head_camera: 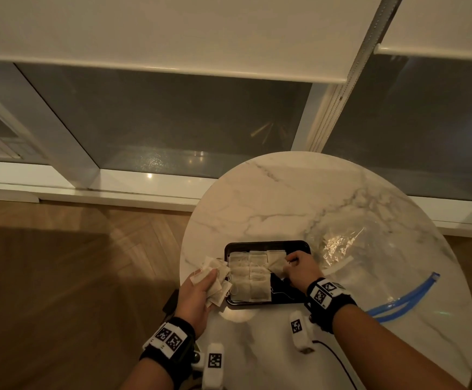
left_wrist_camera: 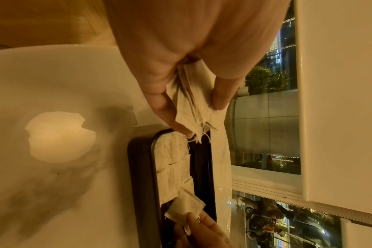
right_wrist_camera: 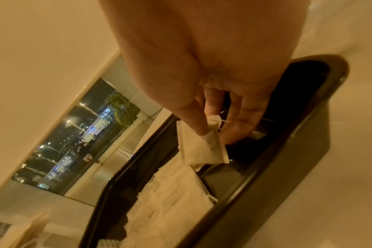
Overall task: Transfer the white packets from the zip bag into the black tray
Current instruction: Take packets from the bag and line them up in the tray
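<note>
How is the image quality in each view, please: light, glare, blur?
Head view: dim warm light, glare on the crumpled zip bag. Left wrist view: bright lamp reflection on the table, the left hand close and soft. Right wrist view: blurred overall, the black tray smeared.

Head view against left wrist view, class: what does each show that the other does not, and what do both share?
Only the head view shows the zip bag lying on the marble table. Only the left wrist view shows street lights and greenery outside the window. Both show the black tray lined with packets, the left hand gripping a bundle of packets, and the right hand pinching a single packet.
</note>
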Demonstrator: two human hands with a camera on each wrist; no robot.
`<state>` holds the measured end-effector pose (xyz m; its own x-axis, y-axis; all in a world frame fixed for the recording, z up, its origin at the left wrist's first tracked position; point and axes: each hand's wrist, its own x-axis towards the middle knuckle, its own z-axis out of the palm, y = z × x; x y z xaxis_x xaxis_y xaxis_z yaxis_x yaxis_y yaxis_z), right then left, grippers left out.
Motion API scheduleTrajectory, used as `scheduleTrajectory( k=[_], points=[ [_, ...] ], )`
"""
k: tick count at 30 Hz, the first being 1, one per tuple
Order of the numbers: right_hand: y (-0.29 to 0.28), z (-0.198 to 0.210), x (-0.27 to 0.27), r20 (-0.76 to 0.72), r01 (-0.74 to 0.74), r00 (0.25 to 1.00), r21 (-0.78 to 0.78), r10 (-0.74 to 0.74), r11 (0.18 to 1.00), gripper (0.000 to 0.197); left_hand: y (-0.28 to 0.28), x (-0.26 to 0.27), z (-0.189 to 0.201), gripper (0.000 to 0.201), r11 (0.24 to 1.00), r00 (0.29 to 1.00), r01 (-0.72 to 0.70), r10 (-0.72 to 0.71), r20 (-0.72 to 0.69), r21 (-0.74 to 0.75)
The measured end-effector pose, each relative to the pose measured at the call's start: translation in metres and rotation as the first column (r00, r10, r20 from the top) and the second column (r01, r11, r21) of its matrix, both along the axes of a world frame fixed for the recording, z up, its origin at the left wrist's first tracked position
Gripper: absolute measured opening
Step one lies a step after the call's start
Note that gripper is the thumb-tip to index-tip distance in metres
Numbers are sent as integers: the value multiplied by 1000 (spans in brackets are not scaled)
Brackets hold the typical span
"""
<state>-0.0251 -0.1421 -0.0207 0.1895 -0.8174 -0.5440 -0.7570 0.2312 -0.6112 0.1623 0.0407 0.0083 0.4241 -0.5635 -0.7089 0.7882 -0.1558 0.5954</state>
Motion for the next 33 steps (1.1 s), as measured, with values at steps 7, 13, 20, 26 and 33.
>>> scheduleTrajectory(
  k=[7,13,20,26,33],
  points=[
    [0,-22,2,-51,23,998,-34,-25,999,8,-1,-4,-7,32,1000,1000,10,-10,6,21],
    [2,-20,5,-118,29,992,-85,-39,996,9,-4,-7,-10,29,999,999,30,-30,16,20],
    [2,-21,9,-164,-10,987,-95,-6,995,10,-4,-8,-17,32,997,998,46,-48,46,55],
    [0,-30,11,-187,-17,982,-76,3,997,12,-5,-7,-19,32,997,996,54,-58,65,59],
    [-1,-32,12,-188,-27,982,-76,12,997,11,-5,-7,-19,31,997,996,54,-57,65,55]
  ],
)
